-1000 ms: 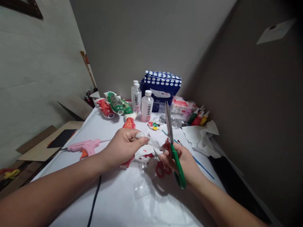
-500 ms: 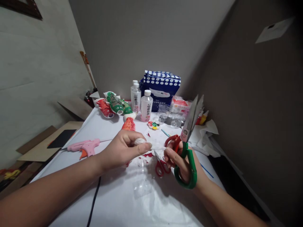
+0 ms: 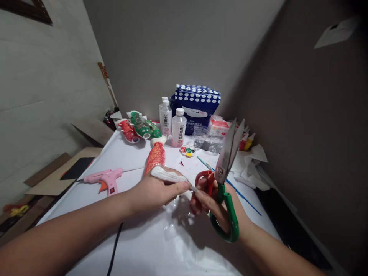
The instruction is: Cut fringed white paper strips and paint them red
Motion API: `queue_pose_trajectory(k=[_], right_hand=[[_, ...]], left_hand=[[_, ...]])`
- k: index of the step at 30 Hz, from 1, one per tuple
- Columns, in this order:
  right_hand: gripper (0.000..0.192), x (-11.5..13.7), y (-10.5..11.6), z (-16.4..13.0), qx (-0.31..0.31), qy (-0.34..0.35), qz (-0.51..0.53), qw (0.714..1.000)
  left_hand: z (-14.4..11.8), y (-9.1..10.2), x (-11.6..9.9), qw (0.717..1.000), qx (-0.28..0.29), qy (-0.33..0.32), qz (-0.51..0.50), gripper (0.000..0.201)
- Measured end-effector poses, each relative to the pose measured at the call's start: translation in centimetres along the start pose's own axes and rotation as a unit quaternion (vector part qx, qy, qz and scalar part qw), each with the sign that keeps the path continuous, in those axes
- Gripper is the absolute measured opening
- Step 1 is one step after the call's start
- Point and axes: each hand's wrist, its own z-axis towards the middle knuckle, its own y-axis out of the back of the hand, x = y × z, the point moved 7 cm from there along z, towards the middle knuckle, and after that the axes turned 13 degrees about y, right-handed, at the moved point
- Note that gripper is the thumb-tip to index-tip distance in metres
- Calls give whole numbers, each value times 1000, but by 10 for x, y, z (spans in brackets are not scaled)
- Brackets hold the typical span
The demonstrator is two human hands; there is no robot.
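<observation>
My left hand (image 3: 153,193) is closed round a white, ribbed, folded strip (image 3: 168,175), soft-looking like paper or cloth. The strip lies along the top of my thumb and forefinger, its narrow end pointing right. That end is pinched by the fingertips of my right hand (image 3: 214,201). Large scissors (image 3: 225,157) with one orange-red and one green handle hang on my right hand, blades upward and slightly parted, away from the strip. Just behind my left hand lies an orange-red fish-shaped piece (image 3: 156,155) with a white end.
A pink glue gun (image 3: 107,178) lies at the left, its black cable running to the front. More painted fish (image 3: 139,124), bottles (image 3: 178,130), a paint palette (image 3: 188,150) and a blue bag (image 3: 197,103) stand behind. Brushes (image 3: 241,194) and crumpled white paper (image 3: 251,165) lie right.
The white strip has swung into fuller view above my left hand. My right hand has come closer to my left, lowering the big scissors slightly. The small red scissors are now mostly hidden.
</observation>
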Motion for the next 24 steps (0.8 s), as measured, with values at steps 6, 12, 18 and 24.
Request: queue_pose_trajectory(k=[6, 12, 18, 24], right_hand=[[41, 3, 2, 2, -12, -7, -46, 999], [46, -2, -2, -1, 32, -2, -51, 998], [62, -18, -10, -3, 98, 17, 29, 995], [67, -4, -20, -12, 180, 60, -117, 975]], left_hand=[[1, -4, 6, 999, -5, 32, -9, 22], [-5, 4, 7, 992, -41, 117, 15, 34], [-17, 46, -1, 973, -216, 79, -19, 48], [-26, 63, -3, 953, -295, 13, -68, 41]])
